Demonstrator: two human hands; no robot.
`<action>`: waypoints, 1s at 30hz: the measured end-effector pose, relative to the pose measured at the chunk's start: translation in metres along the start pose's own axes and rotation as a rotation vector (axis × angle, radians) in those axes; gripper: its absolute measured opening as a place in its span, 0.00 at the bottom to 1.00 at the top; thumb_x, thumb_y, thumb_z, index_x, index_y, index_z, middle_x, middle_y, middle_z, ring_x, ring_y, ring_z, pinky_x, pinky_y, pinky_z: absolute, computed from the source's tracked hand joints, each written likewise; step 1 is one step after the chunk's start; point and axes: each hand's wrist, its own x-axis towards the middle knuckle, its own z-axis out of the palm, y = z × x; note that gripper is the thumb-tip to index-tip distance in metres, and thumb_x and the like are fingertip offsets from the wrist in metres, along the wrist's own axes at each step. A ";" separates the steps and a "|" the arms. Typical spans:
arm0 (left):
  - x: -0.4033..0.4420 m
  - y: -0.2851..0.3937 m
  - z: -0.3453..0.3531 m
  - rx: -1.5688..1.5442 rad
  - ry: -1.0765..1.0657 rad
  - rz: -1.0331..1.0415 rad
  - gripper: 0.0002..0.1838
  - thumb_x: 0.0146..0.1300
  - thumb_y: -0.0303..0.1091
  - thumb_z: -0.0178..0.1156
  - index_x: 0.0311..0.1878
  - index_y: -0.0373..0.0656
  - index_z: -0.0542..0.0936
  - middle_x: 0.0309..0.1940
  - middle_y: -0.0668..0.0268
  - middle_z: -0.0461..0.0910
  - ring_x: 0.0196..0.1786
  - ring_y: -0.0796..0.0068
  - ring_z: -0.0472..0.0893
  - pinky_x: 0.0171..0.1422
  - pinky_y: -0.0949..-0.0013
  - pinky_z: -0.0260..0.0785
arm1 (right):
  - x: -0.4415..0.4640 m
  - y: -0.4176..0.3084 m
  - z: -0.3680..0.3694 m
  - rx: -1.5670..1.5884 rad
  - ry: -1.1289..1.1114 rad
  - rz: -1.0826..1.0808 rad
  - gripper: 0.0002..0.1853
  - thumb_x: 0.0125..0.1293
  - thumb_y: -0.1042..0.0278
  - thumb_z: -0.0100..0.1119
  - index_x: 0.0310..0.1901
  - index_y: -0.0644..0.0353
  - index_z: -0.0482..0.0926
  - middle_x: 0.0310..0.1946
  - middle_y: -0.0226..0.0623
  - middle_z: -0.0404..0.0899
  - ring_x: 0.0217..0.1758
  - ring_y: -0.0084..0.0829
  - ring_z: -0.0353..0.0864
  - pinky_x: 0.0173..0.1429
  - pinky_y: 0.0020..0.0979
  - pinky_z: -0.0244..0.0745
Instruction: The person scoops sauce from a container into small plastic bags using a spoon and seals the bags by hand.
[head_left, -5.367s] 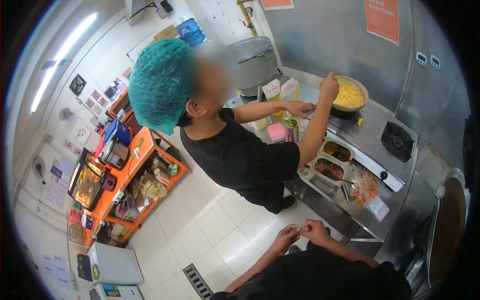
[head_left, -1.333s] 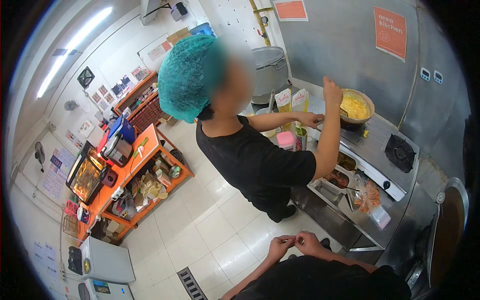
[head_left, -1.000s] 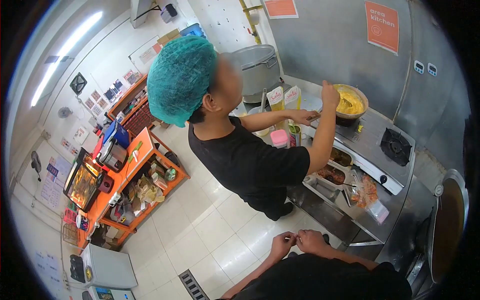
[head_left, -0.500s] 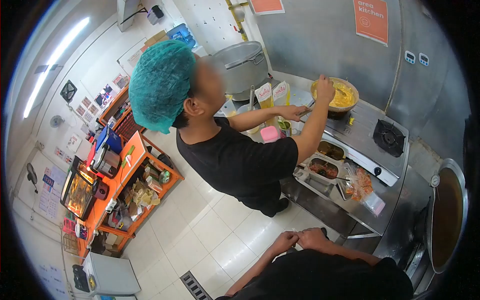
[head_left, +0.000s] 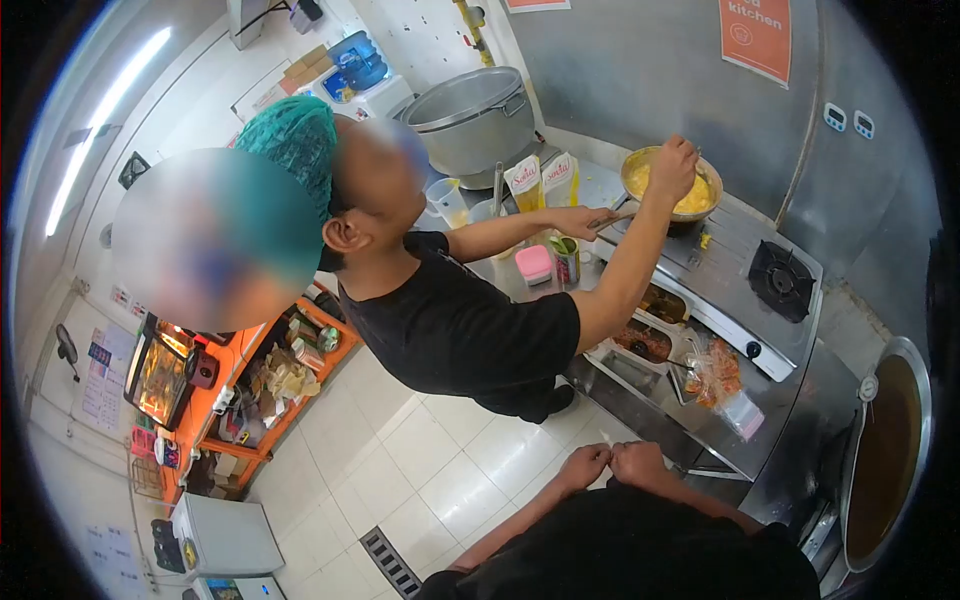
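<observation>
My left hand [head_left: 584,467] and my right hand [head_left: 638,464] are held close together in front of my black shirt, knuckles almost meeting. Both have curled fingers; anything inside them is hidden. Below them is the tiled floor. Nearest to them is the steel counter with a metal food container [head_left: 632,372] and a plastic bag of orange food [head_left: 716,372]. A co-worker in a black shirt [head_left: 480,335] stands ahead, one hand [head_left: 582,221] on a pan handle and the other hand [head_left: 674,170] above the pan [head_left: 712,207] of yellow food.
A burner [head_left: 779,280] sits on the stove beside the pan. At right is a large wok of brown liquid [head_left: 885,460]. A big lidded pot [head_left: 470,120], pouches [head_left: 562,182] and a pink-lidded tub [head_left: 535,264] stand farther back. Orange shelving [head_left: 270,425] is at left.
My hands have shifted slightly and sit a little higher in view. The co-worker's upper hand has moved right over the pan. A blurred head with a green hairnet now shows behind the co-worker.
</observation>
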 end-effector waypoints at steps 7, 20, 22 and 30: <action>0.029 0.036 -0.022 -0.333 -0.285 -0.104 0.16 0.74 0.38 0.50 0.34 0.37 0.77 0.28 0.70 0.74 0.32 0.78 0.69 0.40 0.69 0.65 | 0.021 0.034 -0.023 0.044 0.086 -0.138 0.12 0.60 0.56 0.61 0.32 0.57 0.80 0.23 0.43 0.83 0.25 0.44 0.85 0.28 0.44 0.78; 0.054 0.062 0.006 0.395 0.120 -0.318 0.23 0.64 0.52 0.57 0.33 0.38 0.87 0.32 0.43 0.84 0.41 0.40 0.84 0.50 0.45 0.76 | 0.045 0.069 -0.049 0.064 -0.011 0.046 0.12 0.59 0.59 0.62 0.33 0.60 0.80 0.25 0.43 0.83 0.28 0.47 0.85 0.34 0.49 0.79; 0.050 0.077 -0.001 0.453 0.133 -0.250 0.24 0.64 0.53 0.56 0.29 0.40 0.85 0.28 0.46 0.83 0.38 0.42 0.84 0.47 0.47 0.76 | 0.044 0.072 -0.049 0.127 0.107 0.078 0.12 0.59 0.60 0.63 0.35 0.61 0.78 0.24 0.44 0.81 0.30 0.50 0.84 0.35 0.51 0.79; 0.066 0.081 -0.022 -0.659 0.073 -0.036 0.26 0.68 0.38 0.66 0.66 0.45 0.70 0.61 0.62 0.75 0.61 0.65 0.75 0.60 0.60 0.71 | 0.046 0.087 -0.094 0.884 0.181 0.242 0.05 0.59 0.75 0.67 0.35 0.63 0.79 0.27 0.41 0.83 0.32 0.35 0.84 0.37 0.37 0.75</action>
